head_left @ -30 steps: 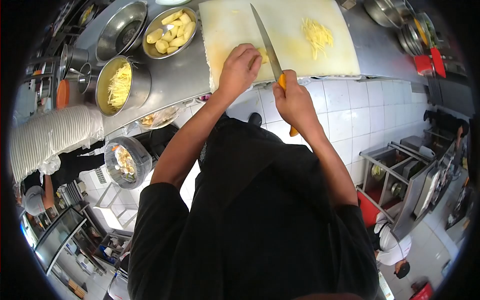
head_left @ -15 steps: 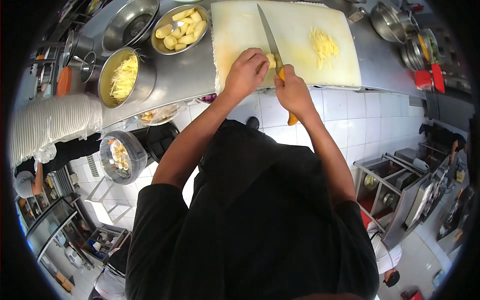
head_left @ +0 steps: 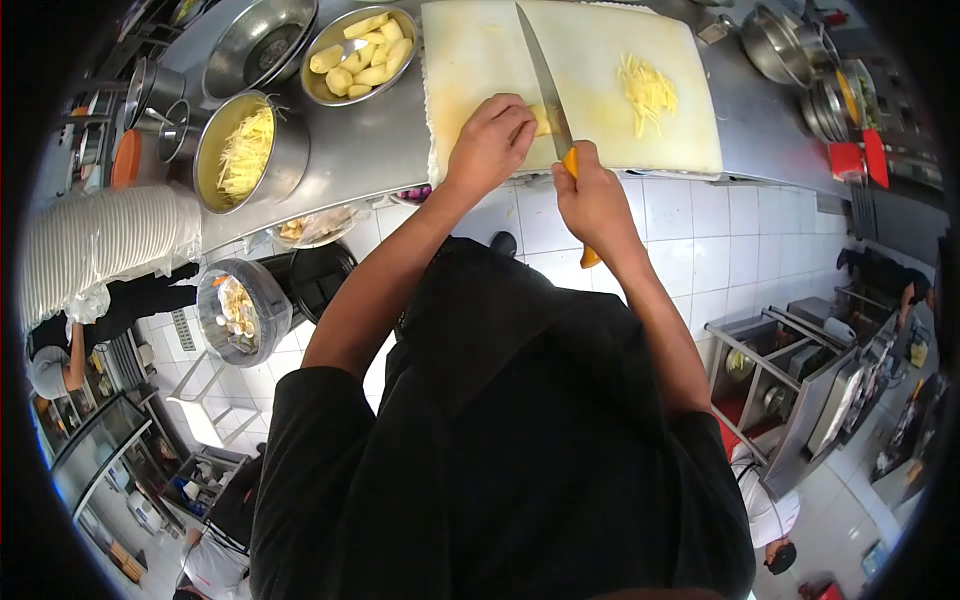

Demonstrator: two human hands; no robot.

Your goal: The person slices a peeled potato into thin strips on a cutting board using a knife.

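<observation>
My left hand (head_left: 490, 145) is closed with bent fingertips on a pale yellow peeled root vegetable (head_left: 542, 121) near the front of the white cutting board (head_left: 585, 45). In my right hand (head_left: 597, 205) is a kitchen knife (head_left: 545, 80), gripped by its yellow handle. Its long blade points away from me, just right of the vegetable piece. Thin yellow shreds (head_left: 648, 92) lie in a pile on the board's right side. Left of the board, a metal bowl (head_left: 312, 88) holds several peeled pieces. More shreds fill a steel pot (head_left: 292, 160) closer to the counter's front edge.
An empty-looking metal basin (head_left: 225, 70) stands at the back left, by stacked white plates (head_left: 110, 245). Steel bowls (head_left: 775, 45) and a red object (head_left: 860, 158) sit at right. Below the counter is a lined waste bin (head_left: 265, 320). Other people work around the room.
My right hand and the knife have shifted slightly right and toward me, and the blade now stands a little off the vegetable piece. My left hand stays nearly in place.
</observation>
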